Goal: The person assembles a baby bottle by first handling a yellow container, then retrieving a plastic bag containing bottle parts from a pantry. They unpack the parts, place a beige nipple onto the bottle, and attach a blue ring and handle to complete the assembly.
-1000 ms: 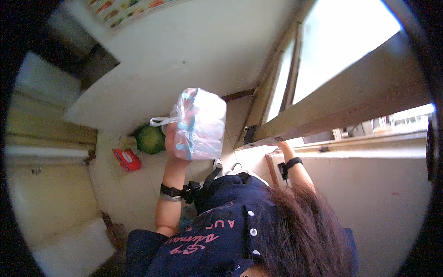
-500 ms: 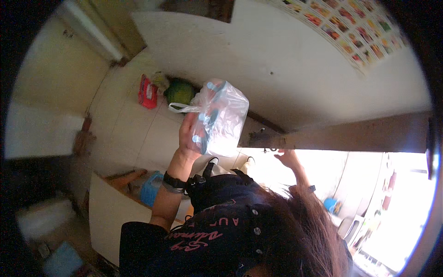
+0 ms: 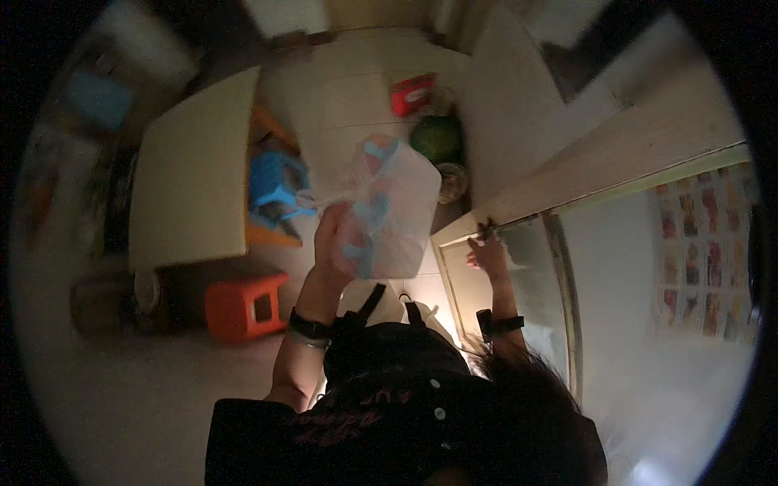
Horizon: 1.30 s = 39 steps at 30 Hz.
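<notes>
A dark short-sleeved top with reddish lettering and small pale buttons; long dark hair; a black band on each wrist, the left perhaps a watch.

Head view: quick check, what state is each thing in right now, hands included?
Left hand: raised, gripping the plastic bag.
Plastic bag: translucent, held up off the floor, filled.
Right hand: on the door edge.
Door: ajar.
Orange stool: upright on floor.
Blue stool: upright.
</notes>
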Each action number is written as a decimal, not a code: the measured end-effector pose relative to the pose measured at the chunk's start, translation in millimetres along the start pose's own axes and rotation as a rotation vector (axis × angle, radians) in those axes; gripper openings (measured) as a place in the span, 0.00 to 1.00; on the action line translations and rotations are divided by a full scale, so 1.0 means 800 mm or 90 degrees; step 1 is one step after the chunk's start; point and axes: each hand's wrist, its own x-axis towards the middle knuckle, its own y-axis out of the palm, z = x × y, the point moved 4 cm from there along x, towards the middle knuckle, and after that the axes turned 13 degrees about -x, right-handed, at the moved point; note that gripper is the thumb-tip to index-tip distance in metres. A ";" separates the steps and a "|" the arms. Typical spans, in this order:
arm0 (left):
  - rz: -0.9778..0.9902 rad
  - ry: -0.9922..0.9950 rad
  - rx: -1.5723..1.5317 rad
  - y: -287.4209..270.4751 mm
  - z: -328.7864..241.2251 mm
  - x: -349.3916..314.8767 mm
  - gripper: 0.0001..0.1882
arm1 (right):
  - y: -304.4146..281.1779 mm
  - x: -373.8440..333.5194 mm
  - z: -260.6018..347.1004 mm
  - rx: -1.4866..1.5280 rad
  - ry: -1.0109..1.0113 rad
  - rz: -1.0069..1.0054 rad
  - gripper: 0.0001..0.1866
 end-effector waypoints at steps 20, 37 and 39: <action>-0.088 0.172 -0.565 0.113 0.096 -0.511 0.30 | -0.097 0.182 0.034 -0.598 -0.222 -0.088 0.42; -0.613 0.795 -0.553 0.420 0.287 -1.150 0.30 | -0.170 -0.354 0.173 -0.551 -0.587 -0.252 0.21; -0.651 0.814 -0.561 0.481 0.292 -1.201 0.32 | -0.163 -0.424 0.126 -0.584 -0.564 -0.266 0.19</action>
